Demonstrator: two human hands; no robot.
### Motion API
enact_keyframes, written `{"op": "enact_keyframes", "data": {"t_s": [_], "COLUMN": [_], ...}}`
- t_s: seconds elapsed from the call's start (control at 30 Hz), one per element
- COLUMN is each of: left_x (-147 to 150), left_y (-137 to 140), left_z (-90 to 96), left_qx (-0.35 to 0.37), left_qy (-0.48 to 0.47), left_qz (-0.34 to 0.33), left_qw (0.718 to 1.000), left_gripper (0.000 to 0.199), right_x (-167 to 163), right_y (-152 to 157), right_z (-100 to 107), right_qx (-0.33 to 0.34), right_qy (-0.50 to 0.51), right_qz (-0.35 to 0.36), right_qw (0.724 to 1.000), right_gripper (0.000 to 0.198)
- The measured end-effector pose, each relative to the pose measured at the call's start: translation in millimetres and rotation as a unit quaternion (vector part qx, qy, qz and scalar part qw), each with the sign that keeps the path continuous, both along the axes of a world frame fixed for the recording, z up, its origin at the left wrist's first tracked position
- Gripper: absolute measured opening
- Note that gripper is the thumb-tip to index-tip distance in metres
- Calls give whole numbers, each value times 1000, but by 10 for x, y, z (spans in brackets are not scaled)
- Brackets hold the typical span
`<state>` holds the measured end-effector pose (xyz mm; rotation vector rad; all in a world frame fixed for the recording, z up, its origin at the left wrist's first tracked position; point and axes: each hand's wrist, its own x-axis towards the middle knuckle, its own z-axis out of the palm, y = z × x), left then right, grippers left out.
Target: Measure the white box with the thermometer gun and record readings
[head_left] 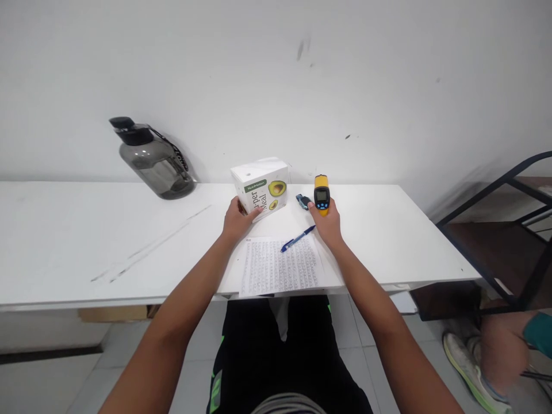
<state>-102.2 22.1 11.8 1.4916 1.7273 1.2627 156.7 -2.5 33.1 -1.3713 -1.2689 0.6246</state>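
My left hand [240, 221] grips the lower left side of a white meal box [261, 187] with green lettering and avocado pictures; the box is tilted. In my right hand [330, 225] is a yellow and black infrared thermometer [322, 196], its small screen and blue buttons facing me. Just left of it, a small dark object [303, 201] lies on the table; its kind is unclear. A blue pen [297, 238] rests across the top of a sheet of paper [280, 267] covered in rows of writing, between my forearms.
A grey, see-through water bottle [157, 164] with a black lid stands at the left by the wall. The white table [383, 241] ends at the right near a black metal frame [495, 198]. Another person's leg and shoe [472, 368] show at the lower right.
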Motion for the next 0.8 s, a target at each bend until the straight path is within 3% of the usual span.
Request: {"op": "enact_keyframes", "data": {"t_s": [0.8], "left_x": [-18], "left_y": [18], "left_z": [-31], "left_qx": [-2], "left_qy": [1], "left_qz": [-2], "left_qw": [1000], "left_gripper": [69], "right_x": [6], "right_y": [-8], "right_z": [-2], "right_qx": [2], "right_qy": [0], "right_qz": [9], "right_qw": [1000], "right_gripper": [51]}}
